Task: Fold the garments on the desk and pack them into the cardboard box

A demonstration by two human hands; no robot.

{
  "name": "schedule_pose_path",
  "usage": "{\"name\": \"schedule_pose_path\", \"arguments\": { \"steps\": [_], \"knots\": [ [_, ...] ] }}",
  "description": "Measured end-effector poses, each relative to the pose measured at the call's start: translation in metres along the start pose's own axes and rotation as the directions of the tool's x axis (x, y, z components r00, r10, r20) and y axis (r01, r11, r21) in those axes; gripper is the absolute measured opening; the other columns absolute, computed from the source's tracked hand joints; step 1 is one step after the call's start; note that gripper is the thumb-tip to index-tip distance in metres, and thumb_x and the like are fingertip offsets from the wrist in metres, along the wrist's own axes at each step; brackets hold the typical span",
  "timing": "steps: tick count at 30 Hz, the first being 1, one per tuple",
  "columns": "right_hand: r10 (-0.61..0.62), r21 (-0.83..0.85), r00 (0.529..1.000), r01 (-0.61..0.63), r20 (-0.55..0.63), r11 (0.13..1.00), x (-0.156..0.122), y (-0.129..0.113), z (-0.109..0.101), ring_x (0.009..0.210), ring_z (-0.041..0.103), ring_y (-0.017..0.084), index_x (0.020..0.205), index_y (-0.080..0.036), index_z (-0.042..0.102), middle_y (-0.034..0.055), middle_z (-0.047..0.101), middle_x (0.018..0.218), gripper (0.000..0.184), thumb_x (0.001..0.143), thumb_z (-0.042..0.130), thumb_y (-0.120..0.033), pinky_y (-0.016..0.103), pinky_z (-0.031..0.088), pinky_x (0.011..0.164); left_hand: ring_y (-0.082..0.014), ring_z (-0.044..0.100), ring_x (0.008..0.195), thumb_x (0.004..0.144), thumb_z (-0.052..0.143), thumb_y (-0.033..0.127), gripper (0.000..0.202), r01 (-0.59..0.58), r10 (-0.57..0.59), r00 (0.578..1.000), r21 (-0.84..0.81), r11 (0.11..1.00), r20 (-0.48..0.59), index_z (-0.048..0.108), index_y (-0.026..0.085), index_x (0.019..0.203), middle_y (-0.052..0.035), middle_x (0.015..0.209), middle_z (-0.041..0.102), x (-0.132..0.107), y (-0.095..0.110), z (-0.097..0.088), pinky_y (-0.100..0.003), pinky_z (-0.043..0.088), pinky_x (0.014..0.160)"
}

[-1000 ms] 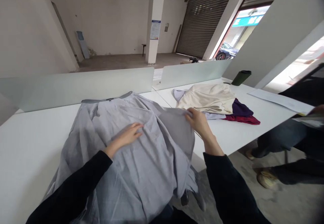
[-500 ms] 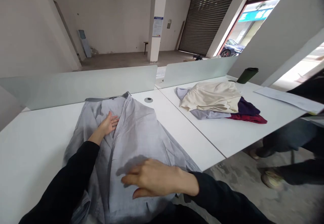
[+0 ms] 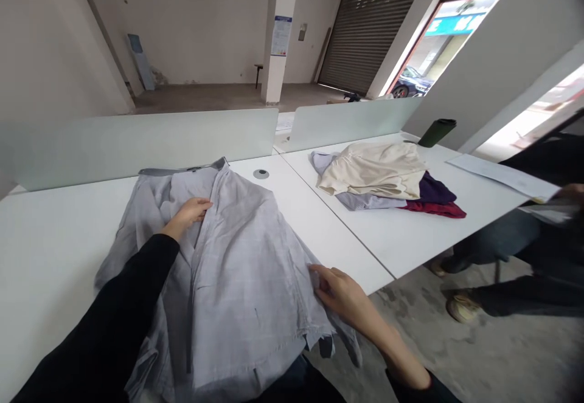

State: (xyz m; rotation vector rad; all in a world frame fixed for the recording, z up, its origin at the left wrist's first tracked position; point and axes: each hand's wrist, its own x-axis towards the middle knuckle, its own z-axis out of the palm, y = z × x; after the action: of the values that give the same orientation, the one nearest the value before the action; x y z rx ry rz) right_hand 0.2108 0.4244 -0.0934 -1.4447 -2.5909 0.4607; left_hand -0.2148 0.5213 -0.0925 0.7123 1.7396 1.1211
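A light grey garment (image 3: 246, 257) lies spread over the white table, with a darker band along its far edge and its near hem hanging over the table's front. On its upper part, my left hand (image 3: 191, 210) has its fingers closed on the lengthwise fold of cloth near the middle. My right hand (image 3: 340, 290) pinches the garment's right side, by the table's front edge. Below that hand the loose corner of the cloth droops past the edge.
A pile of folded clothes, with a cream garment (image 3: 374, 169) on top, lies on the adjoining table (image 3: 365, 245). Frosted dividers (image 3: 182, 141) line the back. A dark green roll (image 3: 437, 132) and white papers (image 3: 502, 175) are farther right. Another person's leg (image 3: 524, 284) shows at the right.
My right hand has moved right, from above the garment's middle to its right side, and now grips it. My left hand's spread fingers have closed on the fold. The view has shifted slightly.
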Motion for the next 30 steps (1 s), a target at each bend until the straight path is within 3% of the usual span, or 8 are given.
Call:
{"name": "schedule_pose_path", "arguments": {
  "steps": [5, 10, 13, 17, 20, 25, 27, 30],
  "knots": [
    [0.032, 0.041, 0.983, -0.025, -0.181, 0.999, 0.012, 0.007, 0.006, 0.095, 0.064, 0.023, 0.128, -0.019, 0.055, 0.0114, 0.065, 0.109, 0.048, 0.080, 0.055, -0.018, 0.035, 0.053, 0.080, -0.0162, 0.061, 0.066, 0.058, 0.078, 0.016, 0.023, -0.017, 0.020, 0.999, 0.096, 0.995, -0.025, 0.063, 0.016, 0.075, -0.0004, 0.067, 0.064, 0.008, 0.000, 0.004, -0.027, 0.047, 0.063],
    [-0.025, 0.068, 0.998, 0.029, -0.052, 0.997, 0.026, 0.025, 0.002, 0.075, 0.065, 0.019, 0.125, -0.020, 0.056, 0.0051, 0.068, 0.084, 0.045, 0.080, 0.048, -0.016, 0.029, 0.050, 0.069, -0.0121, 0.053, 0.055, 0.064, 0.065, 0.017, 0.007, -0.060, 0.066, 0.997, 0.168, 0.984, -0.028, 0.058, 0.017, 0.064, 0.0029, 0.057, 0.055, 0.012, -0.001, 0.001, -0.023, 0.043, 0.056],
    [0.017, 0.138, 0.988, 0.004, -0.151, 0.990, 0.043, 0.057, -0.025, 0.060, 0.060, 0.017, 0.118, -0.021, 0.056, 0.0006, 0.065, 0.072, 0.037, 0.082, 0.046, -0.021, 0.026, 0.048, 0.062, -0.0134, 0.055, 0.058, 0.065, 0.061, 0.019, 0.008, -0.083, 0.091, 0.995, 0.201, 0.976, -0.030, 0.054, 0.019, 0.062, 0.0021, 0.059, 0.055, 0.012, 0.000, -0.005, -0.022, 0.044, 0.055],
    [0.202, 0.079, 0.850, -0.187, -0.486, 0.979, 0.071, 0.119, -0.080, 0.065, 0.061, 0.019, 0.110, -0.018, 0.059, 0.0057, 0.067, 0.078, 0.030, 0.084, 0.048, -0.028, 0.029, 0.047, 0.063, -0.0167, 0.060, 0.067, 0.066, 0.059, 0.025, 0.009, -0.095, 0.109, 0.993, 0.257, 0.962, -0.041, 0.051, 0.020, 0.063, 0.0002, 0.063, 0.057, 0.010, 0.001, -0.009, -0.023, 0.046, 0.057],
    [0.245, -0.109, 0.805, -0.356, -0.540, 0.928, 0.090, 0.143, -0.104, 0.080, 0.065, 0.026, 0.112, -0.013, 0.062, 0.0156, 0.069, 0.097, 0.034, 0.082, 0.049, -0.018, 0.035, 0.049, 0.071, -0.0165, 0.061, 0.072, 0.068, 0.058, 0.027, 0.010, -0.088, 0.099, 0.995, 0.315, 0.945, -0.017, 0.051, 0.021, 0.065, -0.0001, 0.068, 0.059, 0.007, 0.006, -0.011, -0.022, 0.048, 0.060],
    [0.049, -0.098, 0.889, -0.105, -0.455, 0.990, 0.089, 0.086, -0.090, 0.089, 0.068, 0.025, 0.118, -0.012, 0.062, 0.0168, 0.068, 0.108, 0.034, 0.086, 0.052, -0.019, 0.034, 0.053, 0.078, -0.0212, 0.062, 0.065, 0.060, 0.073, 0.034, 0.021, -0.015, -0.040, 0.995, 0.543, 0.840, 0.090, 0.059, 0.019, 0.061, -0.0036, 0.062, 0.063, 0.015, 0.047, -0.021, -0.028, 0.047, 0.058],
    [-0.151, 0.038, 0.962, 0.164, -0.228, 0.986, 0.072, 0.040, -0.077, 0.083, 0.069, 0.020, 0.111, -0.016, 0.065, 0.0101, 0.071, 0.095, 0.026, 0.091, 0.050, -0.022, 0.029, 0.054, 0.076, -0.0250, 0.063, 0.064, 0.061, 0.075, 0.045, 0.032, -0.068, -0.004, 0.995, 0.708, 0.703, 0.100, 0.058, 0.019, 0.056, -0.0076, 0.059, 0.063, 0.028, 0.074, -0.020, -0.031, 0.045, 0.058],
    [-0.431, 0.181, 0.898, 0.410, 0.092, 0.894, 0.043, -0.014, -0.061, 0.089, 0.069, 0.017, 0.107, -0.021, 0.067, 0.0066, 0.072, 0.100, 0.021, 0.094, 0.051, -0.023, 0.025, 0.055, 0.077, -0.0333, 0.066, 0.082, 0.068, 0.068, 0.058, 0.042, -0.204, 0.218, 0.971, 0.821, 0.533, 0.100, 0.057, 0.020, 0.058, -0.0130, 0.070, 0.067, 0.055, 0.109, -0.005, -0.036, 0.046, 0.070]
  ]
}}
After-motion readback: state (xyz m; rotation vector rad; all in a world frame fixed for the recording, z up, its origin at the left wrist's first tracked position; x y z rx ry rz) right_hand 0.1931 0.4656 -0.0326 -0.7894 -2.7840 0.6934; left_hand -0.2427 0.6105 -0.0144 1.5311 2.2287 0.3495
